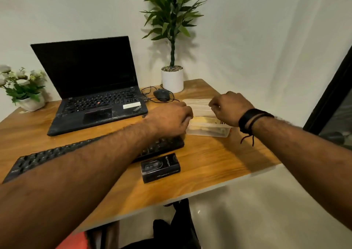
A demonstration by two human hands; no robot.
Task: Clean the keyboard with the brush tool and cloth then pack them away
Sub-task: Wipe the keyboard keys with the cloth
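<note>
Two hands at a clear plastic container (207,128) at 2 o'clock on the tabletop (209,159): left hand (169,120) at its left end, right hand (228,108) over its far side. Fingers curled on both; whether clamped on anything, impossible to tell. Something yellowish inside, perhaps the cloth. Black keyboard (38,158) at 9 o'clock under the left forearm, laptop (95,96) beyond at 11.

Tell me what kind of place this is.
Probably a home office or study corner: a wooden desk against a white wall holds an open laptop, a separate keyboard, a mouse and potted plants.
</note>
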